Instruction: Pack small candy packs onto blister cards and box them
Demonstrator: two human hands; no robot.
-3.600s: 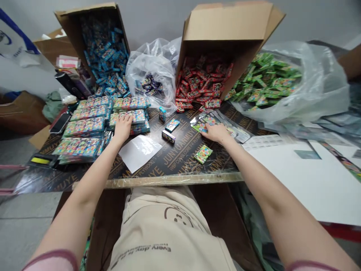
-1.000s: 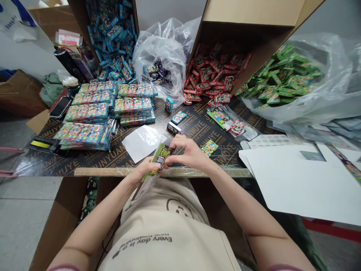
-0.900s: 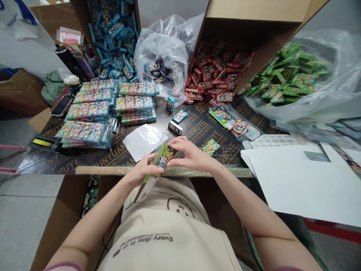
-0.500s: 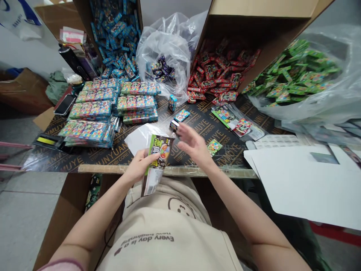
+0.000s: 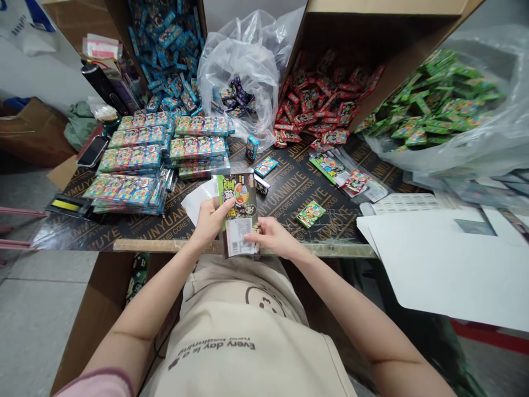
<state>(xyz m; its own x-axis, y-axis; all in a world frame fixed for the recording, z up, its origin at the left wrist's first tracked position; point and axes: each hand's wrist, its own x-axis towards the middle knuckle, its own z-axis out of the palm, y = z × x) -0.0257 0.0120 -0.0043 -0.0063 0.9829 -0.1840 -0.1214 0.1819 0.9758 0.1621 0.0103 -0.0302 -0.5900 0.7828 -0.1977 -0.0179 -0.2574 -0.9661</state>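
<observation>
A printed plastic pouch (image 5: 238, 237), dark with a green edge and a white label, is held above the table's front edge. My left hand (image 5: 210, 220) grips its left side, thumb on the printed front. My right hand (image 5: 273, 237) pinches its lower right side near the label. Just behind the pouch lie a blue candy box (image 5: 265, 166) and a dark box with a white side (image 5: 262, 185). Another blue box (image 5: 252, 148) stands upright farther back. To the right of my right hand lies a small green packet (image 5: 311, 213).
Stacked multi-box packs (image 5: 130, 159) stand at the left. Heaps of blue boxes (image 5: 169, 60), red boxes (image 5: 318, 105) and green boxes (image 5: 446, 110) are at the back, with purple ones in a clear bag (image 5: 248, 60). White card sheets (image 5: 446, 264) overhang the right edge.
My right hand has come down from beside the boxes and taken hold of the pouch. The pouch has been raised slightly and turned more upright, facing me.
</observation>
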